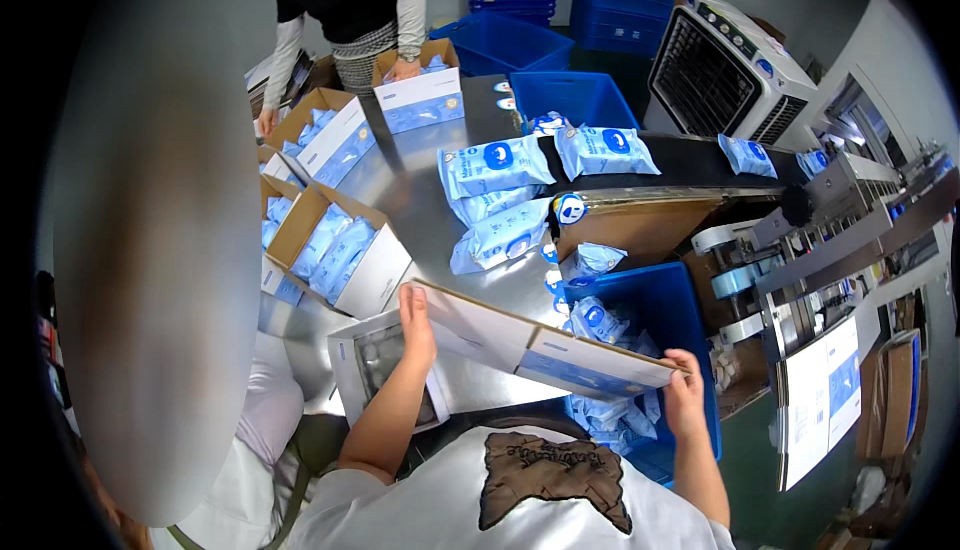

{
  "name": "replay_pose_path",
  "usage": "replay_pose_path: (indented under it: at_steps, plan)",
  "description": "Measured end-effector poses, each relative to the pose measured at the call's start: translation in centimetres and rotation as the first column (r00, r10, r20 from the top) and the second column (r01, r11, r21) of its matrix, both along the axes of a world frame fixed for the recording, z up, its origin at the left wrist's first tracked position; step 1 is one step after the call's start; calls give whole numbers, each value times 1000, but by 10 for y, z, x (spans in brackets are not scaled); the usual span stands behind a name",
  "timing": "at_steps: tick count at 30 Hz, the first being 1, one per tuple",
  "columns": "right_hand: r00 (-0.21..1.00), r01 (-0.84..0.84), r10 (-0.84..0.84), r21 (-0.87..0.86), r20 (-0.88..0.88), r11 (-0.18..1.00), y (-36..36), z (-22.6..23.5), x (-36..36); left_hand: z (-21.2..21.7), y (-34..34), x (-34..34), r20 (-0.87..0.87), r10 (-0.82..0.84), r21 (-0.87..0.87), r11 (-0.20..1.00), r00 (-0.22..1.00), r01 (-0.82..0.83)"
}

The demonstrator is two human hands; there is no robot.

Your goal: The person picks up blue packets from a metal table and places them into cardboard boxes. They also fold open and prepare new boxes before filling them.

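My left hand [417,322] grips the left end of a flat, folded white and blue carton [540,342]. My right hand [684,391] holds the carton's right corner. The carton is held tilted above a round steel table [420,195]. Below my left forearm an open carton [370,365] stands on the table with nothing visible in it. Several light blue pouches [498,202] lie in a pile on the table just beyond the carton I hold.
A black conveyor belt [690,162] carries more pouches from the right. A blue crate [660,300] with pouches stands under my right hand. Open cartons [345,255] filled with pouches line the table's left side. Another person [350,10] handles a carton at the far side.
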State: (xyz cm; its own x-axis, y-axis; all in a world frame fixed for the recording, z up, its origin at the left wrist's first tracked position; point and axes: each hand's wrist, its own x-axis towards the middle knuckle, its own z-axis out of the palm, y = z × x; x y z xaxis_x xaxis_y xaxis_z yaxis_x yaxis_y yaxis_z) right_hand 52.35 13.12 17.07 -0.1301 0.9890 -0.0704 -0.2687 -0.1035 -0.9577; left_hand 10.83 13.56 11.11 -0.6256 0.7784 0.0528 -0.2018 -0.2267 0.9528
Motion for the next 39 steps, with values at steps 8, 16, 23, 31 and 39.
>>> replay_pose_path:
  at_steps: [8, 16, 23, 31, 39]
  plan:
    - [988, 151, -152, -60, -17, 987, 22, 9, -38, 6, -25, -13, -284, 25, -107, 993, 959, -58]
    - [518, -756, 486, 110, 704, 646, 29, 61, -100, -8, 0, 27, -681, -338, -376, 922, 650, 86]
    - [-133, -909, 299, -236, 945, 343, 75, 60, -127, 22, 10, 32, -625, -498, -635, 772, 601, -22]
    - [660, -258, 191, -18, 726, 966, 71, -57, -111, 131, 17, 16, -743, -661, -646, 750, 106, 143]
    - [903, -428, 279, -627, -326, 651, 68, -147, -57, 40, -72, 67, -830, -555, -554, 812, -52, 181]
